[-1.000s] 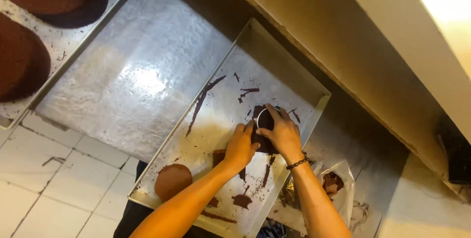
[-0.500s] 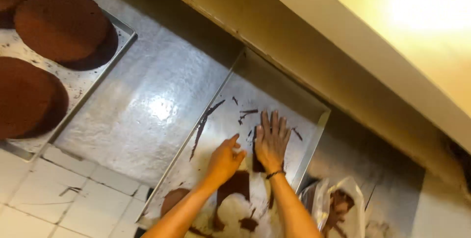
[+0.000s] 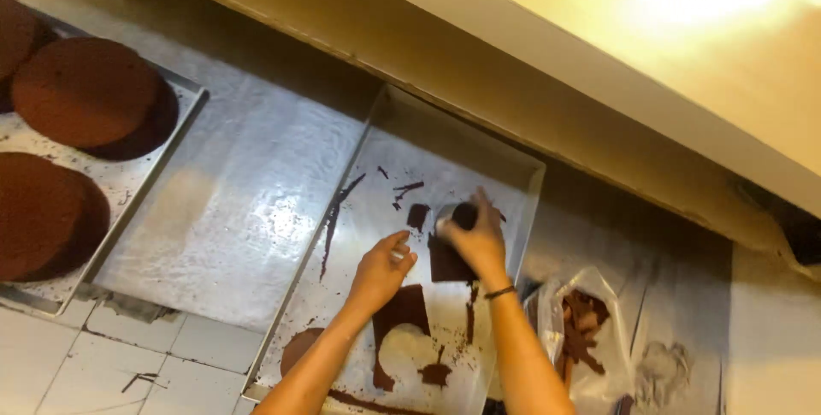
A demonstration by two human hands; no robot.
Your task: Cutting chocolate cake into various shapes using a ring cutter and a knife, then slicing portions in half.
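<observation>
Mostly cut already: rounds are out of the dark cake sheet, and scraps are what is left on the metal tray [image 3: 513, 171].

From the left, whole dark round cakes [image 3: 81, 90] sit on a second tray [image 3: 184, 120] on the steel table [image 3: 248, 210], well apart from the hands. On the near tray a cut round [image 3: 299, 348] lies at the lower edge beside a leftover strip [image 3: 402, 312] with a round hole in it, and crumbs and smears run up the middle. The left hand [image 3: 380, 270] hovers over that strip, fingers curled loosely together and holding nothing I can see. The right hand [image 3: 475, 235] is clamped on a round metal cutter [image 3: 451, 217] pressed at a small dark piece [image 3: 449, 261]. Further right, a clear bag of trimmings [image 3: 586, 329] stands just off the tray. The cutter's rim is mostly hidden by the fingers, and the tray's near corner is cut off.
</observation>
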